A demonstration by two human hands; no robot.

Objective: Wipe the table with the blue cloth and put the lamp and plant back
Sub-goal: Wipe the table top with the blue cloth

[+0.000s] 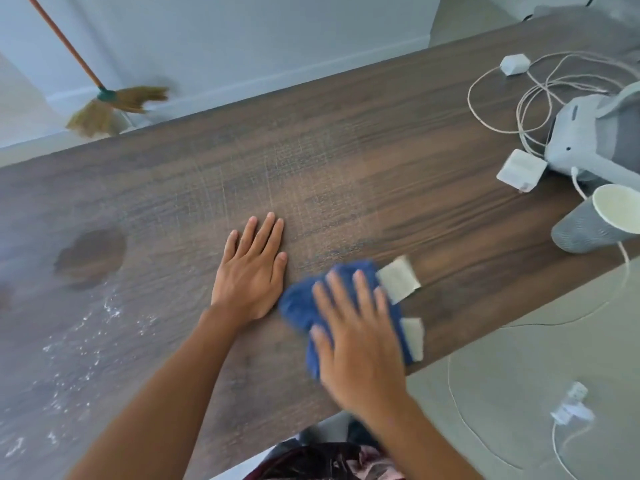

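Right hand [356, 337] presses blue cloth [301, 306] flat-fingered; left hand [251, 271] flat, fingers straight, on wooden table [346, 161]. Cables [519, 109], chargers, grey cup [599, 225] far right; broom [114, 102] against wall.

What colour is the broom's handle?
Orange, with a teal collar above the straw bristles; the broom shows in the head view, top left.

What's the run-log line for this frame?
step: wiping | right hand: flat on blue cloth | left hand: flat on table | white specks: unwiped
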